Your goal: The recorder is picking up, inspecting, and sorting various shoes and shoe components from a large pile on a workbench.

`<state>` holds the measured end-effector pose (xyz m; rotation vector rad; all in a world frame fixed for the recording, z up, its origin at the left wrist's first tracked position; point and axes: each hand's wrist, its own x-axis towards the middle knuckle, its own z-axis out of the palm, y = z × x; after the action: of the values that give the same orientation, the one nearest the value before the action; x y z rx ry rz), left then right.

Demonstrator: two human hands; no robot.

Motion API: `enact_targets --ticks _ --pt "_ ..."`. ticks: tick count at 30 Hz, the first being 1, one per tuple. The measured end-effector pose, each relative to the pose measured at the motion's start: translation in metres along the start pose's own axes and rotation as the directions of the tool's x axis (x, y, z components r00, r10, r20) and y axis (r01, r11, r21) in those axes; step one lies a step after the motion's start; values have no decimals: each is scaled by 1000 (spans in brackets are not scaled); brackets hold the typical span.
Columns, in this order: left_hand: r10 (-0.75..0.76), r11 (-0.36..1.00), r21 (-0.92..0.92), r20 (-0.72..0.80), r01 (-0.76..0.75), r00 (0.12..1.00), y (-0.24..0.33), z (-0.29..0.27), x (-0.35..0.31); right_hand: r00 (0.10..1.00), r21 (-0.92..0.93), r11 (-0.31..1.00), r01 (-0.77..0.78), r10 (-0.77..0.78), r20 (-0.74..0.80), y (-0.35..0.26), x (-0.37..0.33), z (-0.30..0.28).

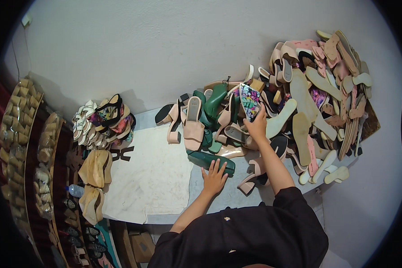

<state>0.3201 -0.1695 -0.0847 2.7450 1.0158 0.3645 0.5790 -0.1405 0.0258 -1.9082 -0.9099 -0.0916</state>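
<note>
With its fingers spread, my left hand (215, 177) rests on a dark green shoe last (204, 159) lying sideways at the table's front middle. My right hand (256, 126) reaches into the pile and grips a floral shoe upper (249, 99) with a white edge; the thumb side is partly hidden. Pink block-heel sandals (193, 130) stand left of the right hand, beside another green last (215, 99). A pale insole (282, 118) lies just right of my right wrist.
A tall heap of insoles and soles (303, 134) covers the table's right end. White cloth (149, 172) spreads over the left part. Several white sandals (85, 124) and wooden-coloured wedge soles (95, 167) sit at the left edge. Shelves (31, 147) of wrapped heels stand further left.
</note>
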Motion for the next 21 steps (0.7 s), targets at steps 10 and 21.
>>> enact_targets --ticks 10,21 --pt "-2 999 -53 62 6 998 3 -7 3 902 44 904 -426 420 105 46 17 40" --pt "-229 687 -726 -237 -15 944 -2 -57 7 980 477 864 -160 80 183 -41 -33 -53"
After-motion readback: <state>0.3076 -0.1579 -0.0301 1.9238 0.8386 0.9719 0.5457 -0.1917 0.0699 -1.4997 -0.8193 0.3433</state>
